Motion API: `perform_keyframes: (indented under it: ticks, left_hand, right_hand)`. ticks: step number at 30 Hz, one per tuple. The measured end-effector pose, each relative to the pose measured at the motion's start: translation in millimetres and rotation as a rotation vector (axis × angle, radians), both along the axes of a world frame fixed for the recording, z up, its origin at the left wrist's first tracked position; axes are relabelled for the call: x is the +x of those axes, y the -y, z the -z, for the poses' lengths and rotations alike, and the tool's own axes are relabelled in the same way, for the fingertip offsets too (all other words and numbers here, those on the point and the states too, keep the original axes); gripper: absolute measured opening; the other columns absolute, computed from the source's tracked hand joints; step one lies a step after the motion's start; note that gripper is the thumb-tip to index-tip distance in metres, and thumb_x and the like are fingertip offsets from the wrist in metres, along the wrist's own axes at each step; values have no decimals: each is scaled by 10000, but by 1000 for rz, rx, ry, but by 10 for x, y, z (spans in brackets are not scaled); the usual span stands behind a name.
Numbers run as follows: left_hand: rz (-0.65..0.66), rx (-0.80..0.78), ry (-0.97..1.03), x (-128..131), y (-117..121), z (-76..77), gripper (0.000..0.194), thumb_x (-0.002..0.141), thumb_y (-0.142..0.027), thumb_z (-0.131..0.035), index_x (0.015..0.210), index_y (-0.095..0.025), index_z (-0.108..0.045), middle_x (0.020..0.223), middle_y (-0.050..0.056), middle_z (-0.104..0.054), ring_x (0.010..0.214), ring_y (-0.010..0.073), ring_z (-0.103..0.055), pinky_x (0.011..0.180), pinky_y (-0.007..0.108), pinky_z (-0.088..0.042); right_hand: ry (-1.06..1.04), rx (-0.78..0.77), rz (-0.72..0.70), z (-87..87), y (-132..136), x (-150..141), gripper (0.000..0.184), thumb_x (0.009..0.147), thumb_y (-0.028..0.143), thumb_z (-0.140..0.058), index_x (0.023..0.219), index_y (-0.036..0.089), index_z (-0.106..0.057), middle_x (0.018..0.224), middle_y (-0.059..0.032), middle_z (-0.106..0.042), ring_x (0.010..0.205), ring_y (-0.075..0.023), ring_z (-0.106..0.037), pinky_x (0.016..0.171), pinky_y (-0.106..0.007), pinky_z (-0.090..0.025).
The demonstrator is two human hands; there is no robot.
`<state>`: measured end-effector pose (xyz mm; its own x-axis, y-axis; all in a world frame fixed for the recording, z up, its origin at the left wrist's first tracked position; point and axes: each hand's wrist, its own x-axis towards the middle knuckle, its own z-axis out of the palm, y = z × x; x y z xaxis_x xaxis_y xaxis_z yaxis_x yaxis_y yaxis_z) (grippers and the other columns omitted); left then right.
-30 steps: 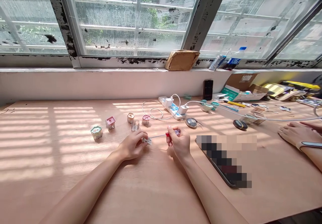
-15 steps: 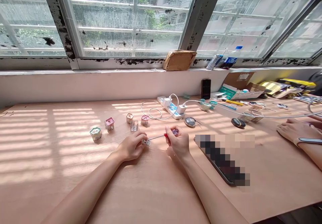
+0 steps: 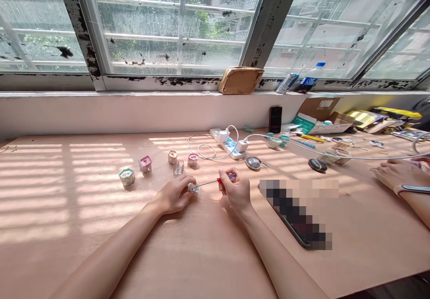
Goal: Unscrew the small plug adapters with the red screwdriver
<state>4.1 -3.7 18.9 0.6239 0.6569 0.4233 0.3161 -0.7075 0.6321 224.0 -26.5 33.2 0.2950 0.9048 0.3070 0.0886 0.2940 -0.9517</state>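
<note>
Near the centre of the frame, the left hand [image 3: 174, 194] rests low over the wooden table [image 3: 168, 254], its thumb and fingers closed on a small clear piece [image 3: 194, 188] with metal-looking parts, which sticks out past the fingertips to the right. Just right of centre, the right hand [image 3: 237, 187] is wrapped around the red and purple handle of a screwdriver [image 3: 231, 176]. The thin shaft points left and meets the piece at its near-upper edge; whether the tip sits inside it is too small to tell.

Left of centre, above the left hand, stand a mint-topped container [image 3: 126, 176], a larger pink-topped container [image 3: 145, 164], an orange-topped container [image 3: 172, 157] and a smaller pink-topped container [image 3: 192, 159]. A clear open frame [image 3: 178, 167] stands between and just below the last two.

Above the right hand, a white power strip [image 3: 239, 155] lies at a slant, with a round silver object [image 3: 252, 163] near its lower end. At centre right, a dark slab [image 3: 295, 227], mostly blurred out by pixels, lies slanted beside the right forearm. At the right edge, another person's hand [image 3: 389, 172], a band on the wrist, rests near the tabletop.
</note>
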Motion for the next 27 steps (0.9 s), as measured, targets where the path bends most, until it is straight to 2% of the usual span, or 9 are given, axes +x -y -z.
perform_keyframes:
  ticks: [3,6,14,27]
  left_hand:
    - [-19,-13,8,-4,-1,-2,283,854,-125,-573,1120,-221,-575,1044,55,-648,897,208,-609,829,324,-517]
    - [-11,2,29,-3,0,-8,259,849,-111,-565,1086,-216,-583,1084,67,-645,956,220,-611,854,330,-513]
    - [31,38,14,6,24,-46,69,899,-192,-596,964,-196,-620,1032,74,-644,915,200,-617,827,304,-504]
    - [10,53,-8,17,33,-20,29,890,-222,-616,880,-199,-630,955,48,-659,834,170,-614,760,270,-484]
  right_hand:
    - [-22,11,-9,-4,-6,-4,465,807,605,-727,687,206,-521,438,34,-518,344,-100,-416,332,-202,-303]
    - [-21,27,-17,-25,4,-8,448,814,588,-728,692,200,-541,447,35,-517,355,-98,-423,339,-201,-308]
    - [-21,52,-35,-31,25,-19,433,819,556,-745,691,193,-548,455,40,-511,363,-87,-421,349,-196,-294]
    - [-116,-3,-83,45,-27,-46,503,744,618,-793,687,186,-542,451,39,-518,357,-84,-417,338,-191,-299]
